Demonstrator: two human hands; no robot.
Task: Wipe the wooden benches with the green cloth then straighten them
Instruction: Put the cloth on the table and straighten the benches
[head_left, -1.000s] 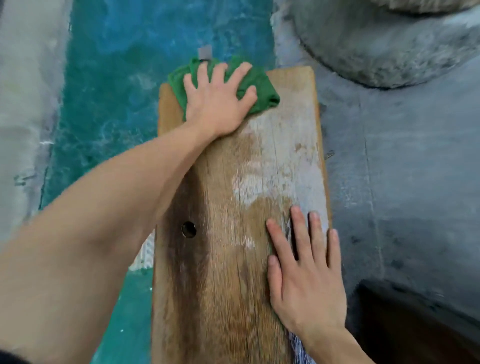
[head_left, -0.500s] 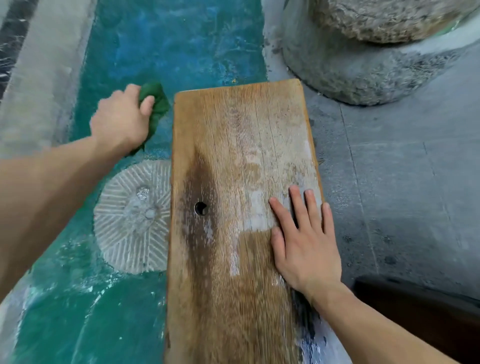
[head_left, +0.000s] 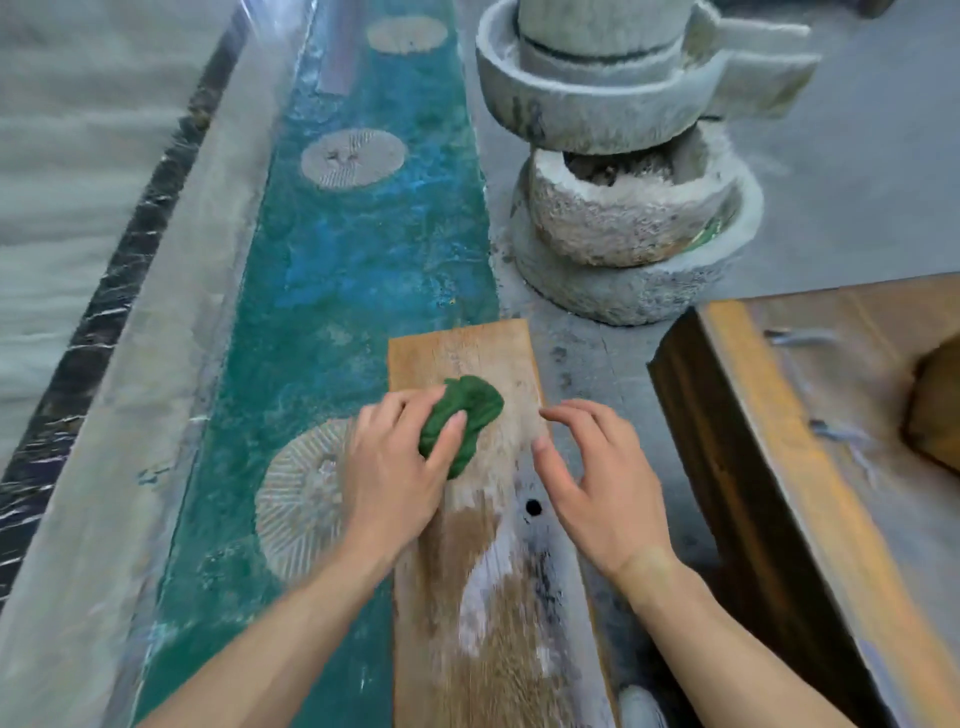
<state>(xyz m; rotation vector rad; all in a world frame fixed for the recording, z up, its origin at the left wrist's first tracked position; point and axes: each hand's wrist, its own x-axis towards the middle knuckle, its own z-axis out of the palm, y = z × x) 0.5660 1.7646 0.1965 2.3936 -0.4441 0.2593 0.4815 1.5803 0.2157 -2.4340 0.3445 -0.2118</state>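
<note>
A narrow wooden bench (head_left: 488, 597) runs away from me, its top streaked with white marks and pierced by a small round hole. My left hand (head_left: 395, 467) holds a bunched green cloth (head_left: 465, 415) over the far half of the bench, thumb and fingers curled round it. My right hand (head_left: 597, 483) hovers over the bench's right edge beside the cloth, fingers loosely bent and holding nothing. A second wooden bench or table (head_left: 810, 467) stands to the right.
A stack of stone millstones (head_left: 613, 156) stands just beyond the bench's far end. To the left runs a teal floor strip (head_left: 332, 291) with round grooved stone discs (head_left: 296, 499), bordered by a grey stone kerb.
The view has risen and pulled back. My left hand brought the cloth from beside the bench's left edge back over its top. My right hand has lifted off the wood and its fingers have bent.
</note>
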